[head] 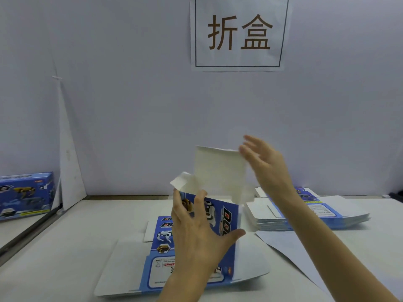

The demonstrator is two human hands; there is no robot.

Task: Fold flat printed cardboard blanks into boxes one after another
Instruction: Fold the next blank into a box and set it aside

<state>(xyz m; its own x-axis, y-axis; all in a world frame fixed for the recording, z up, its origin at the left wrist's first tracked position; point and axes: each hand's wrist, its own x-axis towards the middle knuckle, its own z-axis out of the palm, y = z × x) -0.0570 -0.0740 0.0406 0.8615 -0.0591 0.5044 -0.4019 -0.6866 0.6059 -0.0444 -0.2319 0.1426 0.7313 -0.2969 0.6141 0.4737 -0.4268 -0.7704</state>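
Note:
A blue printed box (226,216) stands upright at the middle of the table, its top end open. My left hand (196,234) grips its body, thumb on the right side and fingers over the printed front. A large white top flap (219,171) stands up, with a smaller side flap (182,182) bent out to the left. My right hand (266,162) is open with fingers spread, touching the top right corner of the tall flap. Under the box lies a flat blue blank (157,273), printed side up.
A stack of flat blanks (309,216) lies at the right of the table. A finished blue box (24,195) stands at the far left. A loose white sheet (290,251) lies front right. A paper sign (239,33) hangs on the white wall behind.

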